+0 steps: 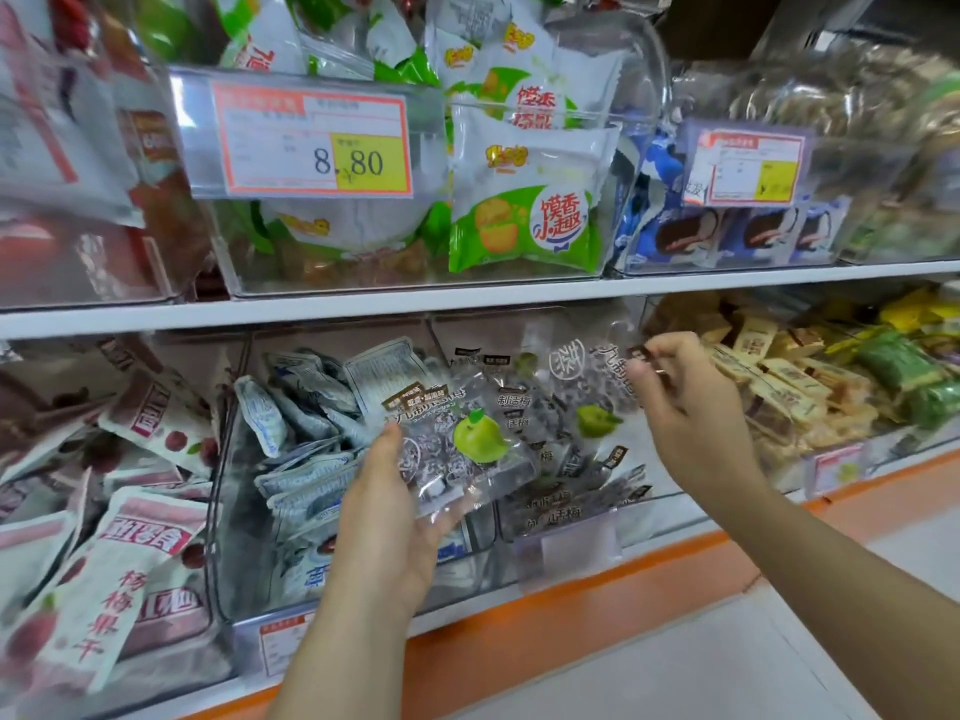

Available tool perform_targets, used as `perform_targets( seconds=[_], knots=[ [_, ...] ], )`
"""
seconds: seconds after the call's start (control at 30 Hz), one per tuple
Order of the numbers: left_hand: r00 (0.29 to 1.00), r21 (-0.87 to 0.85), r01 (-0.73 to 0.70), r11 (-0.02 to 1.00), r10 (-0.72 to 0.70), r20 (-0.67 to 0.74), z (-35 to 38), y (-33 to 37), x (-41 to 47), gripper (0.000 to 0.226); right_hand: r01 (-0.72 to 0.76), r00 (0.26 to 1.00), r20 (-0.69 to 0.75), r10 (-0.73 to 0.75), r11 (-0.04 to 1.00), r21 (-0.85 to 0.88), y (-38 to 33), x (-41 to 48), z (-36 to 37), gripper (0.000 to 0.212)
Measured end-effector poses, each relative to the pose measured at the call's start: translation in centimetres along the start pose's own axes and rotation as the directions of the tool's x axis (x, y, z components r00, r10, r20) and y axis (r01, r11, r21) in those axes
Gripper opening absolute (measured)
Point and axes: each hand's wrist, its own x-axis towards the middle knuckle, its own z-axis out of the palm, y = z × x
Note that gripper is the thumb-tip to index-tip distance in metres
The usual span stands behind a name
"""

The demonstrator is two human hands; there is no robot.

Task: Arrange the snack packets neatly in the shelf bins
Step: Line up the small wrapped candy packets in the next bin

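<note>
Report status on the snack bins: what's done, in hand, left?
Done: little; the green-and-white packets on the upper shelf stand upright. In hand: the left hand holds a clear green-fruit packet; the right hand pinches a second packet by its top. Left: grey-blue packets and pink-white packets lie jumbled.

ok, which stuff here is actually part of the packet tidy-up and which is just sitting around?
In play:
left hand, holding a plum packet
right hand, pinching a second packet
clear bin of the same packets

Just there:
8.80 price tag
green bun packets
red-and-white packets
tan bars
</note>
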Motion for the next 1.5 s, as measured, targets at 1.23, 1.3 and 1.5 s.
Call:
perform_targets(
  seconds=[1.23, 1.3, 1.5],
  knots=[
    [0.985, -0.098, -0.166, 0.981, 0.170, 0.033, -1.0, 0.6, 0.0, 0.102, -0.176, 0.925, 0.356, 0.131, 0.980, 0.097, 0.2, 3.2, 5.0, 0.018],
    [0.975, -0.125, -0.222, 0.967, 0.218, -0.038, -0.5, 0.8, 0.7, 0.112, -0.022, 0.888, 0.455, 0.067, 0.994, -0.105, 1.5, 5.0, 6.3, 0.027],
    [0.944, -0.091, -0.311, 0.946, 0.296, -0.144, 0.4, 0.5, 3.2, 0.096, 0.240, 0.664, 0.744, 0.072, 0.922, -0.303, 2.7, 8.6, 10.3, 0.032]
  ],
)
